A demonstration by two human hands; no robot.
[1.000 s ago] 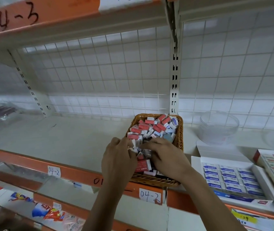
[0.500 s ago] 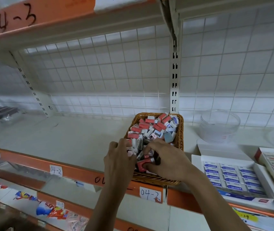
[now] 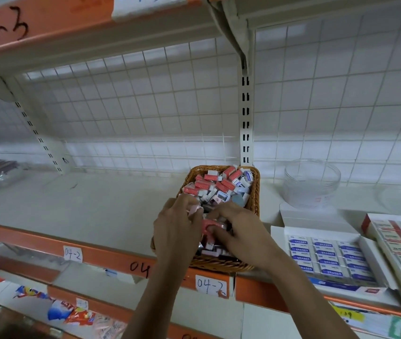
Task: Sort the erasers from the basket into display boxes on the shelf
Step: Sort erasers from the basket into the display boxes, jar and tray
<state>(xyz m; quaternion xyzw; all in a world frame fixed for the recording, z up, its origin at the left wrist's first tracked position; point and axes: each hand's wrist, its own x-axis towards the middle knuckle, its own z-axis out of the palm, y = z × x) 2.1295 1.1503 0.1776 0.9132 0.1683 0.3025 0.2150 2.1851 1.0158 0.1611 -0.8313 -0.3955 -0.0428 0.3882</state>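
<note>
both hands are reaching into the wicker basket (image 3: 256, 196) of erasers (image 3: 219, 185), the left hand (image 3: 177, 226) curling its grip on a pale pink eraser (image 3: 195, 208), the right hand (image 3: 243, 232) pinching a red eraser (image 3: 209, 225) just beside that grip, the display boxes (image 3: 326, 255) sitting further right.

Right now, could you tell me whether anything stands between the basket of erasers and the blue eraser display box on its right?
Nothing visible does: only bare shelf separates the basket from the blue display box. The right hand must just lift its red eraser over the wicker rim.
</note>
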